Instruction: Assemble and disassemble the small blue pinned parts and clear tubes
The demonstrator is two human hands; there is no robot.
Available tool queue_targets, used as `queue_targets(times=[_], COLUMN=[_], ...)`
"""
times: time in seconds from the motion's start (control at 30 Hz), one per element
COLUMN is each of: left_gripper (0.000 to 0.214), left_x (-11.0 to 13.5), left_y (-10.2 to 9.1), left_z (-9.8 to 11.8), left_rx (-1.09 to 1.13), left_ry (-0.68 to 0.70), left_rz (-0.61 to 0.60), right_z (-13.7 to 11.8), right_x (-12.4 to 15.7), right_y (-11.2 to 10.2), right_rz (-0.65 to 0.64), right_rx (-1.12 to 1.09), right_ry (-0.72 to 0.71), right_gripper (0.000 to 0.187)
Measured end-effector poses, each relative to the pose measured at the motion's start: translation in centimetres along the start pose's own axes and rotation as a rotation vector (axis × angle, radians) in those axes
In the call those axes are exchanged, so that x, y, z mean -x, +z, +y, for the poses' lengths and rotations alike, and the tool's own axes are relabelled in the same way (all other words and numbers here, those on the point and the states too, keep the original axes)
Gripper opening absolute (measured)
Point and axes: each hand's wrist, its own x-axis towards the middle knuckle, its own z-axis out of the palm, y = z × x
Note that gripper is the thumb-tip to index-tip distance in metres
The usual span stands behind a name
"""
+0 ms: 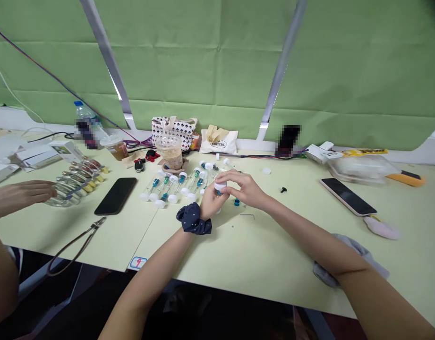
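My left hand point(210, 202), with a dark blue dotted scrunchie point(193, 219) on its wrist, and my right hand point(243, 188) meet over the pale table point(260, 255). Both are closed around a small clear tube with a white cap point(220, 186). A row of several similar clear tubes point(174, 184) with white caps and teal inserts lies just to the left of my hands. A small teal piece point(236, 202) rests under my right hand, a thin metal pin point(248, 215) lies close by, and a small black part point(283, 190) sits to the right.
Another person's hand point(21, 196) at the left reaches to several tubes with yellow caps point(77, 182). A black phone point(115, 195), a second phone point(347, 196), an iced drink cup point(170, 150), bags, a water bottle point(85, 118) and pliers point(77, 243) lie around.
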Motion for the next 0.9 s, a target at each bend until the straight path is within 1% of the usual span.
queue_targets(times=[0.1,0.2,0.33,0.43,0.57,0.67,0.7,0.77,0.83,0.9], left_gripper=[0.011,0.012,0.014,0.014,0.012,0.016,0.022,0.04,0.059,0.068], left_x=[0.1,0.0,-0.1,-0.2,-0.1,0.1,0.2,0.3,0.4,0.4], left_y=[0.0,-0.1,-0.2,0.0,0.2,0.1,0.0,-0.1,-0.3,-0.4], left_z=[0.2,0.4,0.3,0.1,-0.6,-1.0,-1.1,-1.3,-1.3,-1.3], left_rx=[-0.018,-0.017,0.014,0.046,0.058,-0.021,-0.058,-0.124,-0.176,-0.228], left_ry=[0.002,0.015,0.067,0.077,0.032,0.004,0.012,0.038,0.06,0.077], left_rz=[0.015,0.041,0.059,0.065,0.051,-0.02,-0.04,-0.049,-0.021,0.029], right_z=[0.2,0.4,0.7,1.1,1.7,1.8,1.8,1.8,2.4,3.8], right_x=[0.2,0.5,1.0,1.4,1.9,2.3,2.4,2.3,2.1,1.8], right_y=[0.5,1.3,1.9,2.2,3.0,3.2,3.0,2.0,0.2,-2.2], right_rz=[0.05,0.095,0.096,0.098,0.1,0.066,0.063,0.096,0.195,0.326], right_rx=[0.029,0.087,0.194,0.271,0.284,0.159,0.103,0.004,-0.043,-0.036], right_ry=[-0.05,-0.066,-0.081,-0.09,-0.039,0.063,0.113,0.219,0.303,0.354], right_gripper=[0.016,0.016,0.019,0.02,0.018,0.028,0.033,0.043,0.049,0.045])
